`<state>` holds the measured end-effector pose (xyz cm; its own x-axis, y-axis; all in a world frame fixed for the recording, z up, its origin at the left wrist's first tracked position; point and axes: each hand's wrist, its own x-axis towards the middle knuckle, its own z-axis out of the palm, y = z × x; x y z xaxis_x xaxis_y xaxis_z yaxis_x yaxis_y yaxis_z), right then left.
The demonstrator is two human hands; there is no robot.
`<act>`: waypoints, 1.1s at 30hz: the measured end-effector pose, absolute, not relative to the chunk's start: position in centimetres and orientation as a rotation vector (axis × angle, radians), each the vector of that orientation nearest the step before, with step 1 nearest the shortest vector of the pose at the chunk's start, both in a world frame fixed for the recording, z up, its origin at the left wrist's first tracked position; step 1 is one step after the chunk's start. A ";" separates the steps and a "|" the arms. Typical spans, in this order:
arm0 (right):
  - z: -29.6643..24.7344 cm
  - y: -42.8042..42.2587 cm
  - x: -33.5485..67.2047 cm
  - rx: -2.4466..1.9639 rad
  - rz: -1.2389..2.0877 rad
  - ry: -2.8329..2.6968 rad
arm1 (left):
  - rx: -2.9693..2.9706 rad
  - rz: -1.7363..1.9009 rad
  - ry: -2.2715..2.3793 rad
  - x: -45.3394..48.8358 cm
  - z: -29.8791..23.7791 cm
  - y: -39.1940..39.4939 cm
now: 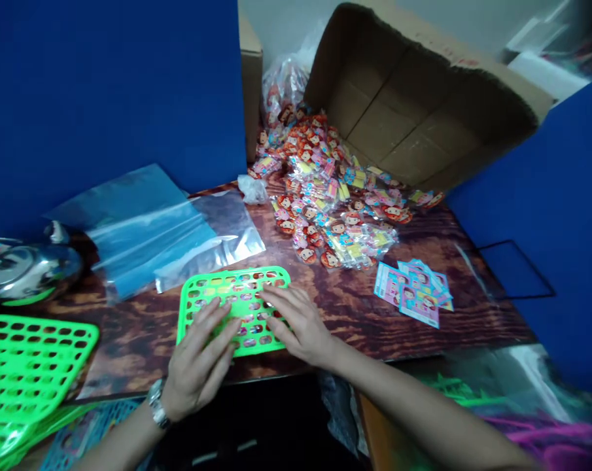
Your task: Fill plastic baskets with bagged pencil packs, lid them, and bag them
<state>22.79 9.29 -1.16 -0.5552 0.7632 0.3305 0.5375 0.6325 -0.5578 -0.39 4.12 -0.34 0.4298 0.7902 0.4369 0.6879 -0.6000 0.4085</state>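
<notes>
A green plastic grid tray (231, 281) lies near the front edge of the wooden table (354, 307), with small items in its holes. My left hand (200, 360), a watch on its wrist, rests flat on the tray's lower left part, fingers spread. On the tray's right part lies my right hand (298, 324), fingers stretched out and flat. Neither hand holds anything.
A heap of small cartoon-face packets (325, 196) spills from a tipped cardboard box (413, 104) at the back. Loose pink and blue cards (416, 288) lie to the right. Clear plastic bags (163, 229) lie at the left. More green grid trays (25, 366) sit bottom left beside a shiny metal object (21, 271).
</notes>
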 end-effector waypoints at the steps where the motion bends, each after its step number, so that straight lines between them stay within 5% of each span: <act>1: -1.1 9.4 22.5 -1.021 0.479 -2.301 | 2.427 1.024 1.404 -0.5 -0.3 4.1; 7: -2.0 10.0 21.7 -0.920 0.311 -2.427 | 2.065 0.934 1.876 -1.5 -1.5 4.4; 19: -2.8 10.2 21.7 -0.932 0.357 -2.476 | 1.214 1.126 1.860 -1.3 -2.8 4.0; 28: -1.4 11.3 22.2 -1.028 0.591 -2.264 | 1.110 1.100 1.745 -2.2 -2.8 4.2; 33: -1.1 13.6 21.5 -1.299 0.457 -2.046 | 1.161 1.058 1.766 -4.3 -2.3 5.9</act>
